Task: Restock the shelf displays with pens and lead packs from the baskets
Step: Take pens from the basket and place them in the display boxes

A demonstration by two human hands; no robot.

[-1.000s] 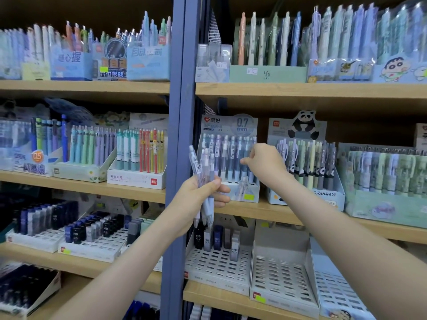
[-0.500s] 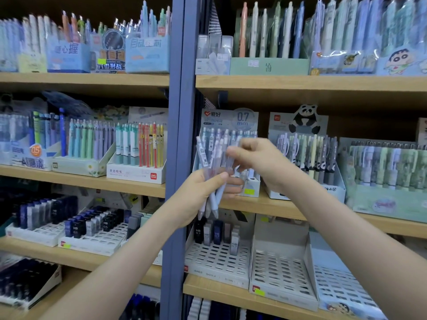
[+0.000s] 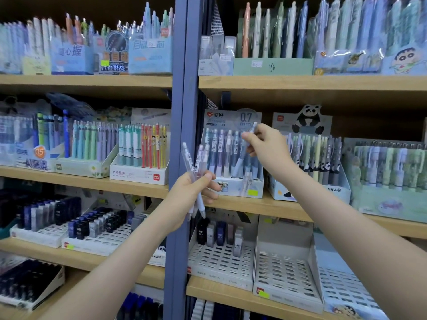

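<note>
Head view: a person faces wooden shelves of stationery, both arms raised to the middle shelf (image 3: 288, 211), right of the blue upright (image 3: 182, 135).
Left hand (image 3: 187, 199): its fingers (image 3: 211, 196) curl round a bundle of pens (image 3: 196, 172), gripping low on the barrels, with the tips pointing down and the tops fanned upward.
Right hand (image 3: 268, 148): the fingertips pinch a single pen (image 3: 240, 163) on its upper half. It is tilted, with its lower end among the pens standing in the display box (image 3: 233, 188) marked 0.7 mm.
Where the stock is: the bundle hangs just left of the box, in front of the upright. The single pen is over the box's rows, and whether it is seated in a slot cannot be told.
Handling: the pens look light and stiff, and their smooth plastic barrels are likely to slide against each other in a loose bundle. Hold one mid-barrel or higher so the tip is free to find its slot.
Materials and shapes: slim translucent barrels in pale lilac and blue, with white labels. The box is printed card with a stepped front.
Below: small dark lead packs (image 3: 219, 236) stand in a white slotted tray (image 3: 219, 262) of hard plastic.
</note>
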